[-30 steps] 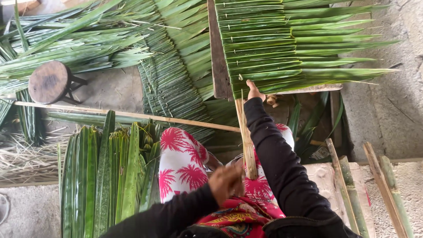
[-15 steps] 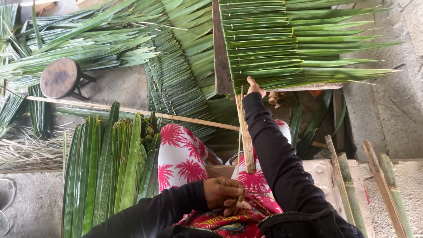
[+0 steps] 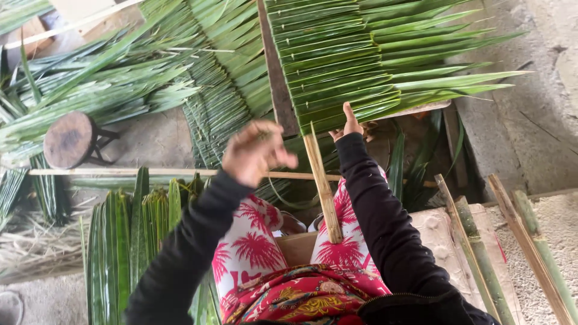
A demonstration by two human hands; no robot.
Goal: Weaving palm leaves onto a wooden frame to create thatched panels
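Observation:
A panel of folded green palm leaves [image 3: 361,60] lies on a dark wooden board [image 3: 274,72], threaded on a pale bamboo stick [image 3: 322,186] that runs down to my lap. My right hand [image 3: 349,123] grips the panel's near edge where the stick enters. My left hand [image 3: 256,150] is raised and blurred left of the stick, its fingers pinched. It seems to hold a thin green strand [image 3: 283,201] that loops below it.
A bundle of loose palm leaves [image 3: 138,241] lies at my left. A small round stool [image 3: 69,139] stands further left. A long thin pole [image 3: 120,173] crosses the floor, and finished leaf panels [image 3: 217,102] are stacked behind it. Bamboo poles [image 3: 481,253] lie at right.
My left hand has risen from my lap to beside the stick, drawing the thin strand up. My right hand has stayed at the panel's edge. The view shifted slightly.

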